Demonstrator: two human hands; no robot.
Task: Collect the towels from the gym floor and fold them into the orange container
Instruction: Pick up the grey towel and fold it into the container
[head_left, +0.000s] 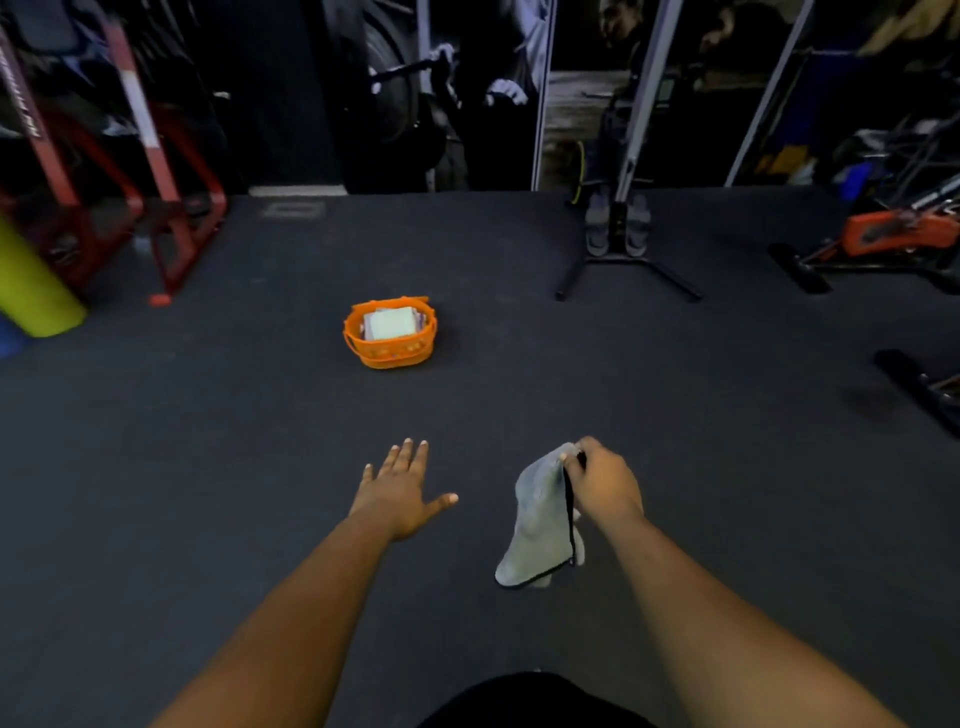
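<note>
My right hand (605, 486) grip pinches the top edge of a grey towel (540, 525) hanging above the gym floor (208, 467), left hand (400, 488) spread empty, so I should catch the opposite corner, fold flat, then reach the orange container (389, 332) ahead.

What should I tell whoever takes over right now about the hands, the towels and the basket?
Left hand: open, fingers spread, holding nothing.
Right hand: pinches a grey towel by its top edge; it hangs unfolded.
Orange container: on the gym floor ahead, folded towels already inside.
Left: fold the grey towel and put it in the container. No other loose towels in view.
</note>
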